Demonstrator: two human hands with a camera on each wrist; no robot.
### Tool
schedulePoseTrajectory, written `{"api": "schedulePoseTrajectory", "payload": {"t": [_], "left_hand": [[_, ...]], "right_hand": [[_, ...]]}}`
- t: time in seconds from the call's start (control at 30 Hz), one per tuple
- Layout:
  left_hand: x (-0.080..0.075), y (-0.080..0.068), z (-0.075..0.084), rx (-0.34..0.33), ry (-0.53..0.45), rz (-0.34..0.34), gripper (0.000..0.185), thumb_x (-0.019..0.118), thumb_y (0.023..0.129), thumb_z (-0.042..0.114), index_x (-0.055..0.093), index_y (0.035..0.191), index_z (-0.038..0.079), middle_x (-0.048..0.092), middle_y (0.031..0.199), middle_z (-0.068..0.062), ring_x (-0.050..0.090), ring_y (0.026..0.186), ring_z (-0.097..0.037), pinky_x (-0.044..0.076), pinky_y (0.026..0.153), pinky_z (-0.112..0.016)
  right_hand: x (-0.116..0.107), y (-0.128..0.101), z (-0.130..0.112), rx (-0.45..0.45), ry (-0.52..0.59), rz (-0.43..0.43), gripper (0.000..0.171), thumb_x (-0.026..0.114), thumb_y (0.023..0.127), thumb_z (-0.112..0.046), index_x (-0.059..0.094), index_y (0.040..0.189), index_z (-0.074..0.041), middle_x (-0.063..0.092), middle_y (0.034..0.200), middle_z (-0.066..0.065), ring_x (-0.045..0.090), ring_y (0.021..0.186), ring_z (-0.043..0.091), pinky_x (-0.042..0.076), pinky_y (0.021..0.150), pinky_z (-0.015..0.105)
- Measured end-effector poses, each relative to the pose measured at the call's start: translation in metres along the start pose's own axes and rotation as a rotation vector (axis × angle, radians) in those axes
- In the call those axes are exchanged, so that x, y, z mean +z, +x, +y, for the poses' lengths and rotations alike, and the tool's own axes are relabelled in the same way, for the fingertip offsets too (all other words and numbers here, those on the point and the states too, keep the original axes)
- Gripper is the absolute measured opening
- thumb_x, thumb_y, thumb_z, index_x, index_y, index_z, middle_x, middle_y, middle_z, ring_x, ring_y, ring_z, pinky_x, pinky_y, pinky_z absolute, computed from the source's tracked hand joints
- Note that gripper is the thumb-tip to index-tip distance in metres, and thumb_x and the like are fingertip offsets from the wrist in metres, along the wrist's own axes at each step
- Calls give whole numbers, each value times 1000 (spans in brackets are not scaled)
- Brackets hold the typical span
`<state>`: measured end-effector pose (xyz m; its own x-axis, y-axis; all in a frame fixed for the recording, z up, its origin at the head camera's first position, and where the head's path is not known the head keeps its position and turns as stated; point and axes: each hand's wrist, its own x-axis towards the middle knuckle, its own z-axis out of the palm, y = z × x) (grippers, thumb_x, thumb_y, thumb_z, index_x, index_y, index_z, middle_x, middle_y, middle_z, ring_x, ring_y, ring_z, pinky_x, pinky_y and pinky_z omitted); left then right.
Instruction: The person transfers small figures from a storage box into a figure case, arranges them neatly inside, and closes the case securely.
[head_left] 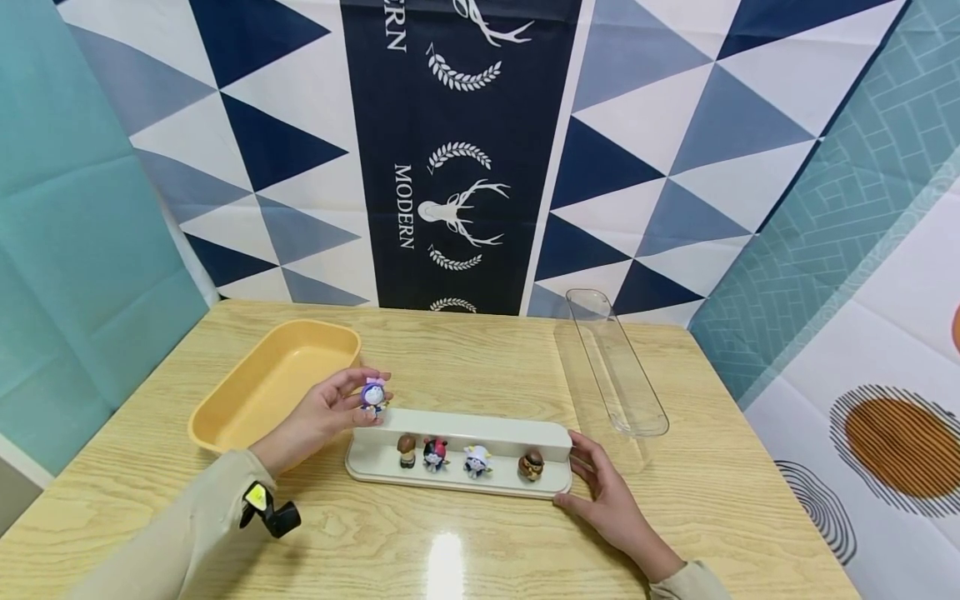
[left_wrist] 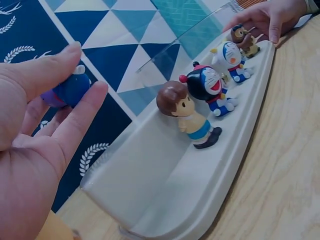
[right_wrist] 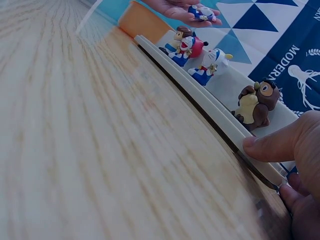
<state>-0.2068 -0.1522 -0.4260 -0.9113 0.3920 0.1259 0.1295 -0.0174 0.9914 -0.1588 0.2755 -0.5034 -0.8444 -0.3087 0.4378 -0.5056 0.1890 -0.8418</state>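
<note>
My left hand [head_left: 324, 410] pinches a small purple-hooded figurine [head_left: 373, 397] with a pink bow, raised above the left end of a white stepped display stand [head_left: 468, 423]. In the left wrist view, its blue back [left_wrist: 75, 91] shows between thumb and fingers. My right hand [head_left: 606, 500] grips the stand's right end, thumb on the front edge. Along the stand's lower step stand a brown-haired boy figurine [left_wrist: 192, 117], a black-and-red cat-like figurine [head_left: 434, 454], a white figurine [head_left: 476, 461] with yellow horns, and a brown owl figurine [right_wrist: 256, 105] nearest the right hand.
A yellow plastic basin [head_left: 217, 402] sits at the left of the wooden table [head_left: 375, 550], behind my left forearm. Toward the back right lies a clear plastic cover [head_left: 626, 375]. Patterned cloths [head_left: 637, 108] hang behind and beside the table.
</note>
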Motion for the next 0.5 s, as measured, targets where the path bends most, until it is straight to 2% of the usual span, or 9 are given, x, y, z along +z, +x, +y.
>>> {"api": "schedulePoseTrajectory", "payload": {"t": [0.13,0.3,0.5], "left_hand": [[1,-2,-2,12,-31,-13,59,71,90,0,43,142,-3,53,141,-16,61,120,-17,51,94,-36],[1,-6,-5,0,-62,-8,50,68,92,-2,46,137,-1,55,137,-19,62,118,-17,51,94,-36],[1,-10,-11,27,-104,-12,37,60,95,-6,50,130,4,57,132,-7,63,117,-17,52,93,-38]], "right_hand": [[0,0,0,0,-1,1,88,77,71,19,33,147,8,44,135,36,47,124,-1,40,103,17],[0,0,-1,7,3,0,88,77,71,20,32,147,8,44,135,36,47,124,-2,40,102,16],[0,0,-2,9,4,-1,88,77,71,19,32,147,8,44,135,36,47,124,-2,40,102,16]]}}
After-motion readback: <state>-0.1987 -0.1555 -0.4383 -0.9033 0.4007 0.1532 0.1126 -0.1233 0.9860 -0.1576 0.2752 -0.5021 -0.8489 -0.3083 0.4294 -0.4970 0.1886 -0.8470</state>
